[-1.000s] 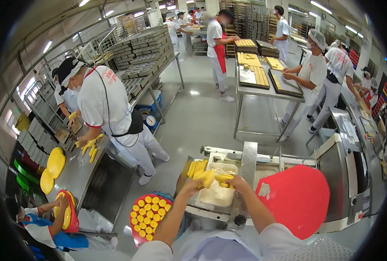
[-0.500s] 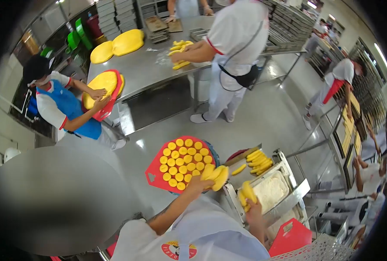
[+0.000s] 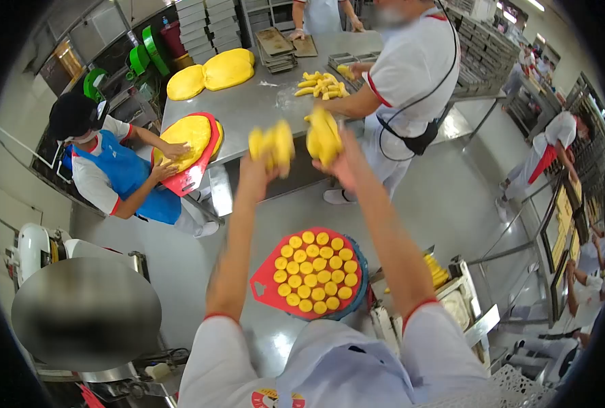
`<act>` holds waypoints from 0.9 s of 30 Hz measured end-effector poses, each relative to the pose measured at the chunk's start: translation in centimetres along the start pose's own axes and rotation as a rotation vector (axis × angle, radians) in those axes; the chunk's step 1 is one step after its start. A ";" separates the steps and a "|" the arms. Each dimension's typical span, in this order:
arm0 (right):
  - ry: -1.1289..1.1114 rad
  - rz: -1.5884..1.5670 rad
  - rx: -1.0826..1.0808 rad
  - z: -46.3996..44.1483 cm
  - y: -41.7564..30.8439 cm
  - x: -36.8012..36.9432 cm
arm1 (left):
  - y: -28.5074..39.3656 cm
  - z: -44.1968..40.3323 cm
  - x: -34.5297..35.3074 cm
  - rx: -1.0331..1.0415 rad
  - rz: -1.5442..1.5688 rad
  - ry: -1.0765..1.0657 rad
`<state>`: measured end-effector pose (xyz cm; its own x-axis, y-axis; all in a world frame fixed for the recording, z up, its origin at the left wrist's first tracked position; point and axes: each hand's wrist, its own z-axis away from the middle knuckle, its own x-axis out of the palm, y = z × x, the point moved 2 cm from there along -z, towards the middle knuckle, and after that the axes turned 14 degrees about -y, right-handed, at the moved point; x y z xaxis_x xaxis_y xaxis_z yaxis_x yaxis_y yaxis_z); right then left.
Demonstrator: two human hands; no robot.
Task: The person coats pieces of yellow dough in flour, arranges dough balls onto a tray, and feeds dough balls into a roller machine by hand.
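Observation:
Both my arms reach forward toward the steel table. My left hand [image 3: 255,178] is closed around a bunch of yellow dough rolls [image 3: 273,145], blurred by motion. In my right hand [image 3: 347,164] is a second bunch of dough rolls [image 3: 323,137], held upright beside the first. The two bunches are apart, in the air near the table's front edge. Just beyond them lies a pile of similar dough pieces [image 3: 321,86] on the table. Below my arms, a red board [image 3: 267,272] carries many round yellow dough pieces [image 3: 310,267].
A co-worker [image 3: 411,75] stands at the steel table [image 3: 248,102], right of my hands. Another co-worker [image 3: 122,163] presses a yellow dough sheet [image 3: 187,139] at left. To my right is a machine [image 3: 460,306] with more dough rolls [image 3: 436,270]. Trays [image 3: 275,51] sit behind.
Both hands, holding dough rolls, have moved forward from over the red board and the machine to the steel table's edge. My view has shifted slightly.

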<state>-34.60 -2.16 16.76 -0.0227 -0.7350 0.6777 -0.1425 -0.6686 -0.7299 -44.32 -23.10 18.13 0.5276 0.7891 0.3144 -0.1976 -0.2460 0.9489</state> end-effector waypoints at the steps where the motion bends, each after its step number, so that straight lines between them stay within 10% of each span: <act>1: 0.224 0.057 0.170 -2.3 -2.0 0.8 | 1.7 -3.5 0.1 -0.087 0.109 -0.024; 6: 0.102 0.022 0.167 5.2 1.2 -5.5 | -3.9 -6.4 -2.2 -0.255 -0.327 -0.046; 10: 0.366 -0.265 0.221 30.8 10.0 -11.4 | -27.5 1.3 -4.3 -0.582 -0.279 -0.303; 12: 0.584 -0.208 0.228 39.4 14.3 -10.7 | -40.7 3.2 -6.2 -0.304 -0.521 -0.676; 15: 0.849 -0.171 0.285 46.3 14.7 -8.7 | -41.3 12.6 9.8 -0.615 -0.322 -0.826; 20: 1.110 -0.018 0.146 50.6 11.8 -10.7 | -49.6 13.3 30.5 -0.321 -0.849 -1.185; 27: 1.182 0.165 0.151 54.1 14.7 -11.7 | -64.7 15.4 42.8 -0.348 -1.017 -1.096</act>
<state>17.07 -9.47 -6.77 -0.9341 -0.3079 0.1806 0.0633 -0.6409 -0.7650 3.81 17.94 -29.39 0.8541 -0.2912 -0.4310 0.5172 0.3871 0.7633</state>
